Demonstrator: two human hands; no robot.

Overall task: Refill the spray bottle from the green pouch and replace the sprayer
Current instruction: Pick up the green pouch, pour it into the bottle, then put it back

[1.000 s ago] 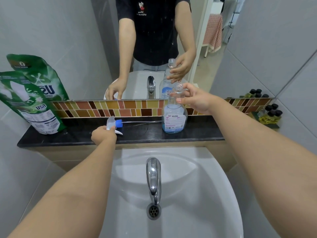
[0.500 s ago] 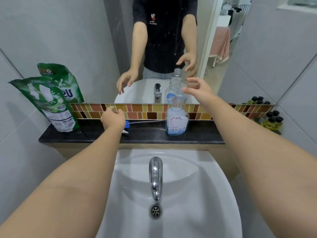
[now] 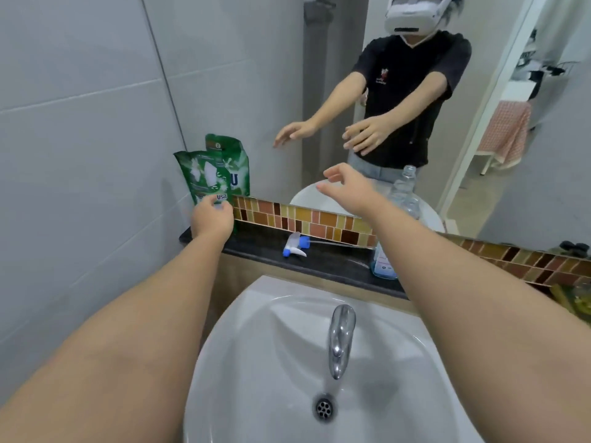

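Left hand (image 3: 212, 219) is at the green pouch (image 3: 204, 177), grip hidden; right hand (image 3: 347, 187) is spread and empty. Pouch looks floppy, probably sloshy, so I'd pinch up high and support underneath.

Counted on the shelf (image 3: 319, 266): one pouch (image 3: 204, 179), one sprayer (image 3: 295, 246), one bottle (image 3: 382, 266). Below, one sink (image 3: 256, 362) with one tap (image 3: 340, 337) and one drain (image 3: 325, 407). Two hands: left (image 3: 212, 219), right (image 3: 347, 187). One mirror (image 3: 319, 91).
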